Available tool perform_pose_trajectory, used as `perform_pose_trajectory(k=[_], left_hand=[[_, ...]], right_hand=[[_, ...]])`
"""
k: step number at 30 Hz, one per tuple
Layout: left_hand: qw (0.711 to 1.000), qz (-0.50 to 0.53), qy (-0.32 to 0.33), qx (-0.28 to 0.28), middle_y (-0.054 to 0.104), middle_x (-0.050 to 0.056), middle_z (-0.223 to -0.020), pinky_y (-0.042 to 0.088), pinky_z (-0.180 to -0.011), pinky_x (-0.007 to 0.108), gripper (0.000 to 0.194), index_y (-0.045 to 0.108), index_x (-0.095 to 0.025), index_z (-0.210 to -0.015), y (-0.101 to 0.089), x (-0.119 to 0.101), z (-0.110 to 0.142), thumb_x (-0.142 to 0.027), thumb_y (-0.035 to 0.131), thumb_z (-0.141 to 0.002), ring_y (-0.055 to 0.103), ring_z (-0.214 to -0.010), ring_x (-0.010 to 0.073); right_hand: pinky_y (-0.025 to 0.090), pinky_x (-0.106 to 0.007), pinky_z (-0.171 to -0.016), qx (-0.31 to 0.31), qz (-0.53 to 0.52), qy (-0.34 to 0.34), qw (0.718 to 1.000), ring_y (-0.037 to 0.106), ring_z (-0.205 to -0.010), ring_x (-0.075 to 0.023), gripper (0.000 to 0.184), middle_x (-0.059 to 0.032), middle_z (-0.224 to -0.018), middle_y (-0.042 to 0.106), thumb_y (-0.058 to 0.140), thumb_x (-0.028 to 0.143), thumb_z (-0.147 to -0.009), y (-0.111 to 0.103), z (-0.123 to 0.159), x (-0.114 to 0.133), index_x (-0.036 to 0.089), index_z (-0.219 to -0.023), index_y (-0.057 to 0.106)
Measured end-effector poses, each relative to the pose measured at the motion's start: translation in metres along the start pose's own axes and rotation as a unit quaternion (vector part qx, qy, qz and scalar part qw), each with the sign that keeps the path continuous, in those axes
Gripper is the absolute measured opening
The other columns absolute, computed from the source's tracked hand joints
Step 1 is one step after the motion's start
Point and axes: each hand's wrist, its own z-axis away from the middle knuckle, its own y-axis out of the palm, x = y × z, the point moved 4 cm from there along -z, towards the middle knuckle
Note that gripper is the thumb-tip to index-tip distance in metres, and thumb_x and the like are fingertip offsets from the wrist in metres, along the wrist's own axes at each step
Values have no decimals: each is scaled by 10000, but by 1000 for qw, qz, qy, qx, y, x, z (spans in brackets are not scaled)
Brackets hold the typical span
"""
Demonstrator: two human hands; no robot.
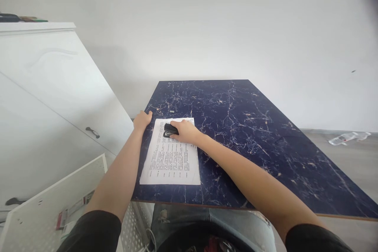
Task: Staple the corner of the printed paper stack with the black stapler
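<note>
My right hand (186, 131) is closed around a black stapler (170, 129), its front end pointing left. The stapler is over the upper part of a printed sheet of paper (174, 161); whether the sheet is between its jaws I cannot tell. Covered in lines of text, the paper lies flat near the table's left front corner. At the table's left edge, beside the sheet's upper left corner, my left hand (142, 120) grips the dark blue marbled table (236, 138), thumb on top and the other fingers partly hidden.
A small pale piece (171, 111) lies beyond the paper. To the left stand a white cabinet (53, 98) and an open white bin (32, 216) with things inside. Clear plastic packaging (344, 139) is on the floor at right. A wall rises behind the table.
</note>
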Motion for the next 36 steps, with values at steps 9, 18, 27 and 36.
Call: perform_pose_trajectory(k=[9, 18, 27, 36], left_hand=[[1000, -7, 1, 5, 656, 315, -1379, 497, -1058, 520, 690, 600, -60, -1374, 1, 1, -3, -616, 499, -977, 643, -1293, 447], [1000, 1, -13, 1, 659, 310, -1375, 511, -1047, 540, 672, 594, -66, -1388, 3, 1, -5, -589, 412, -1008, 649, -1280, 449], [1000, -11, -13, -20, 633, 336, -1369, 487, -1068, 573, 658, 603, -18, -1378, 0, -3, 1, -539, 433, -1015, 593, -1306, 486], [911, 115, 384, -98, 706, 120, -1309, 413, -1194, 398, 346, 714, -169, -1232, 11, -121, 106, -258, 442, -1038, 601, -1290, 260]], right_hand=[[354, -299, -619, 0, -6, -2, 1000, 677, -868, -246, 360, -81, -973, 763, 722, 429, -922, -1, 4, -5, 229, -1215, 658], [345, -292, -610, 9, -23, 24, 999, 641, -762, -209, 274, -38, -862, 730, 743, 415, -900, -18, 58, -42, 243, -1098, 663], [384, -288, -622, 14, -63, 60, 996, 630, -697, -176, 199, -5, -816, 704, 737, 371, -894, -49, 124, -102, 237, -1000, 633], [376, -299, -612, 0, -30, 71, 997, 621, -696, -191, 229, -31, -840, 722, 739, 379, -890, -51, 134, -109, 237, -1055, 669]])
